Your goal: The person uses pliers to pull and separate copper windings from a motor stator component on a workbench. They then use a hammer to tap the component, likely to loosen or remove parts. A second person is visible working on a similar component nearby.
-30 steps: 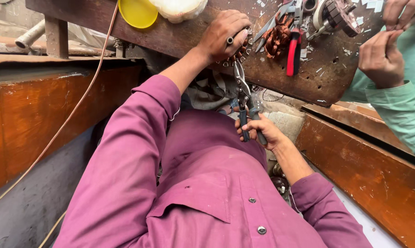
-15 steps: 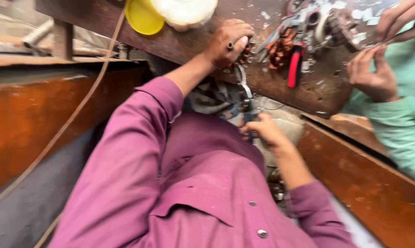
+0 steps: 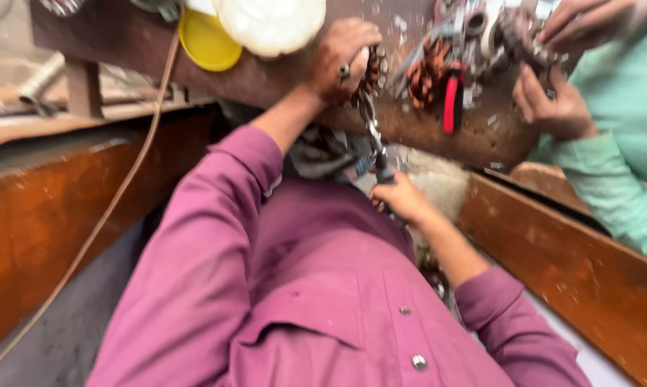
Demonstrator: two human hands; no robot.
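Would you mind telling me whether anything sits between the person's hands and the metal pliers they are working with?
Nothing visible does. The left hand presses a copper-wound coil at the plier jaws against the rusty brown workbench, and the right hand already grips the metal pliers by their handles.

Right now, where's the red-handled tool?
In the head view, the red-handled tool lies upper right on the rusty brown workbench, beside a copper-wound coil, between the person's left hand and a co-worker's hand.

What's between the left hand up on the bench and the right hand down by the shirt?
In the head view, pliers span from the left hand, beside a copper coil, to the right hand, which grips their handles.
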